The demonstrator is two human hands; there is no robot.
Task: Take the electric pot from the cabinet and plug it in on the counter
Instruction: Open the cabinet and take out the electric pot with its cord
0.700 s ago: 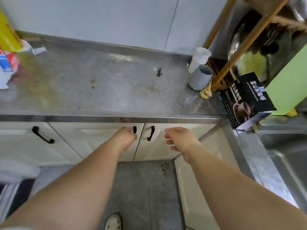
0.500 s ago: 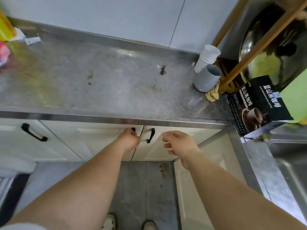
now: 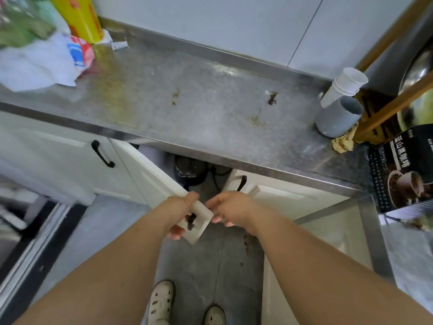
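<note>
1. Stained steel counter (image 3: 210,109) runs across the view against a pale wall, with white cabinet doors beneath it and grey floor below.
2. At the far left of the counter lie crumpled white bags (image 3: 39,64), and a yellow box (image 3: 79,17) stands behind them.
3. Below, a closed door carries a black handle (image 3: 102,154).
4. Next to it, the left cabinet door (image 3: 152,181) stands swung outward; the left hand (image 3: 179,213) grips its free edge, fingers curled around it by its black pull.
5. In the dark gap under the counter sits the electric pot (image 3: 190,170), a dark round body still inside the cabinet, with a black cord (image 3: 216,172) just beside it.
6. The right hand (image 3: 230,208) hovers near the right cabinet door (image 3: 281,195), which is slightly ajar; its fingers are loosely curled and hold nothing.
7. Farther right on the counter stand a grey cup (image 3: 338,118) and stacked white cups (image 3: 343,86), touching each other.
8. A black coffee box (image 3: 403,167) sits at the right edge.
</note>
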